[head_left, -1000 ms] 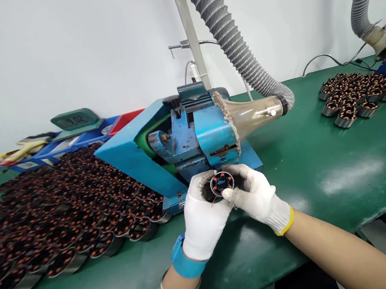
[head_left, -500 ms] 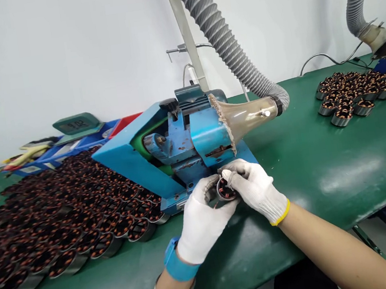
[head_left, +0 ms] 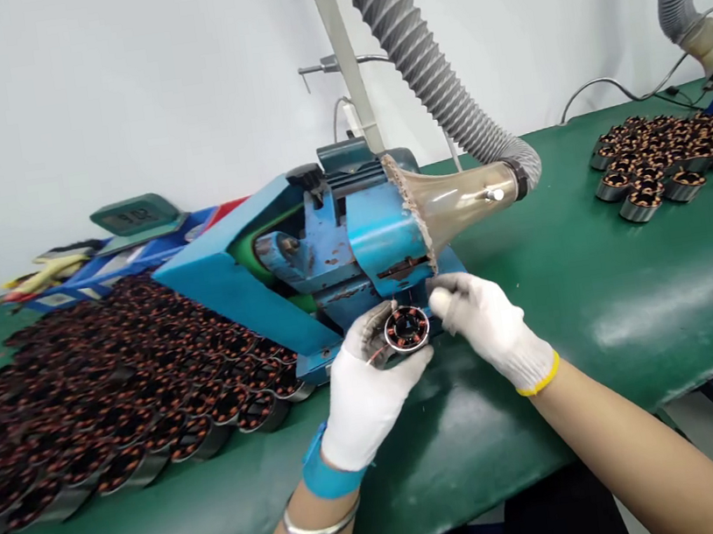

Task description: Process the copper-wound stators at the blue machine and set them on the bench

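Note:
My left hand (head_left: pixel 372 380), in a white glove, is wrapped round a motor stator (head_left: pixel 407 329), a metal ring with dark inner parts and copper windings. The open face of the stator is turned up towards me, and a thin reddish lead wire (head_left: pixel 378 353) sticks out on its left side. Just right of the ring, apart from it, is my gloved right hand (head_left: pixel 483 315). Its thumb and fingers are pinched together; whatever lies between them is hidden. Both hands are in front of a blue belt-driven machine (head_left: pixel 384 232) with a clear funnel hood (head_left: pixel 459 199).
Many similar stators (head_left: pixel 147 385) crowd the green table (head_left: pixel 598 286) on the left. A smaller group of stators (head_left: pixel 666 157) stands at the right rear. A grey ribbed hose (head_left: pixel 426 54) runs up from the hood. Blue bins (head_left: pixel 86 283) stand behind the left pile.
My right hand has come off the stator and moved right. My left hand still holds the stator, which now shows its round face more fully. The view has shifted slightly.

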### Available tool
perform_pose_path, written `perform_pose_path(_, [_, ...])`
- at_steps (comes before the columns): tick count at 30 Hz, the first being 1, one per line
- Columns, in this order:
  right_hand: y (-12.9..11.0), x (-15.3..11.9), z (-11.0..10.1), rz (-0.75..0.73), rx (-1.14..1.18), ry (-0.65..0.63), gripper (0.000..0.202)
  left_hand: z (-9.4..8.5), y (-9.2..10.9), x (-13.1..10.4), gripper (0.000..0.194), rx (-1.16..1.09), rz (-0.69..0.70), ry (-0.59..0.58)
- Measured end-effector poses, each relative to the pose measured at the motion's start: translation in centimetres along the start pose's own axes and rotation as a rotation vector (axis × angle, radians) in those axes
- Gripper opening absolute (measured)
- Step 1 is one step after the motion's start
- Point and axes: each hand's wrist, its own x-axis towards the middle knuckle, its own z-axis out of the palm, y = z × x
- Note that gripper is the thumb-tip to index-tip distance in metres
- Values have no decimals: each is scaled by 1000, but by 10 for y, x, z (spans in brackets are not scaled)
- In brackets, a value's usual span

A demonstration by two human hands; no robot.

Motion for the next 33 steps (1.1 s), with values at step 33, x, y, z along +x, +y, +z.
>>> perform_pose_path(33, [-5, 12, 7, -258, 111, -117, 22, 30, 20, 29, 30, -60, 107, 152])
